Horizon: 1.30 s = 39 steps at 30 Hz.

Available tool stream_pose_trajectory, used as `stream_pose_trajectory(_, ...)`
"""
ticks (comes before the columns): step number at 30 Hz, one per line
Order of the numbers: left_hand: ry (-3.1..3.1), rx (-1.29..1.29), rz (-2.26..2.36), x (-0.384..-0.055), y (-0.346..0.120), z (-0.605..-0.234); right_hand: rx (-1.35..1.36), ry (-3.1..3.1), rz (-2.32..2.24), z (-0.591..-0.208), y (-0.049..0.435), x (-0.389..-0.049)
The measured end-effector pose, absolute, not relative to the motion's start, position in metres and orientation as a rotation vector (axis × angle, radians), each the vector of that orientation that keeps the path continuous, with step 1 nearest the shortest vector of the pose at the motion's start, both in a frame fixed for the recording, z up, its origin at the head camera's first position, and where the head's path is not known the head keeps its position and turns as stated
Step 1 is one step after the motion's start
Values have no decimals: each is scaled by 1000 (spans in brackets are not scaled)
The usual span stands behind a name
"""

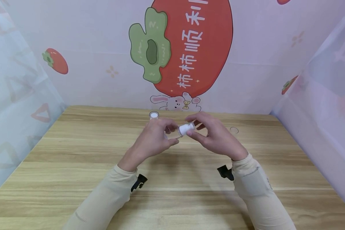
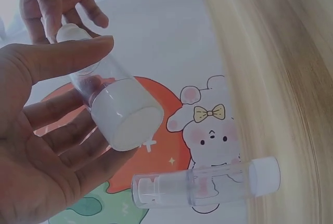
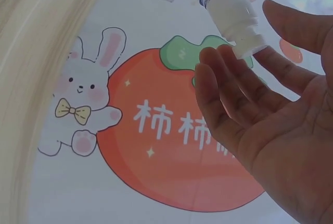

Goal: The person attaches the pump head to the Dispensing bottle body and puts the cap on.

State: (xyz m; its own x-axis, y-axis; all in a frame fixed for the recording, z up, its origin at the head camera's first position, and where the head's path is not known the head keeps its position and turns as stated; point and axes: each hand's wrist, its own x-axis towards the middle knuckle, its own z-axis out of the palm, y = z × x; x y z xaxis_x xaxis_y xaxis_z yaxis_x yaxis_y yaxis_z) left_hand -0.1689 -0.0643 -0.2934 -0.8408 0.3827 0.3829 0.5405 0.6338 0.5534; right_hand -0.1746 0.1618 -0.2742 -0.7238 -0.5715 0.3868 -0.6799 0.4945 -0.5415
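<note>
A small clear pump bottle (image 1: 186, 129) with a white pump head and a white base is held tilted above the table. My left hand (image 1: 153, 139) grips its clear body, the thumb on one side and curled fingers on the other. In the left wrist view the bottle's white base (image 2: 138, 128) faces the camera. At the pump end is my right hand (image 1: 215, 135), its fingers spread and loosely bent around the white pump head (image 3: 250, 44). The right thumb (image 3: 291, 24) stands apart from the bottle in the right wrist view.
A second clear bottle (image 2: 213, 185) with a white base and clear cap stands upright near the back of the wooden table (image 1: 172, 198), beyond the left hand. A clear round piece (image 1: 234, 130) lies right of the right hand. A printed backdrop (image 1: 89, 83) rises behind.
</note>
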Motion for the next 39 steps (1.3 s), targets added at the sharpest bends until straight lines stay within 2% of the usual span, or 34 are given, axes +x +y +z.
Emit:
stream_pose_trajectory(22,-2717,-722,-1138,-170,-65,-295,1163,-2561,1030,-275,160,-174)
stream_pose_trajectory(39,-2636,-700,-903,-164,-60,-292,1091,-2633,1049,-276,158,-173)
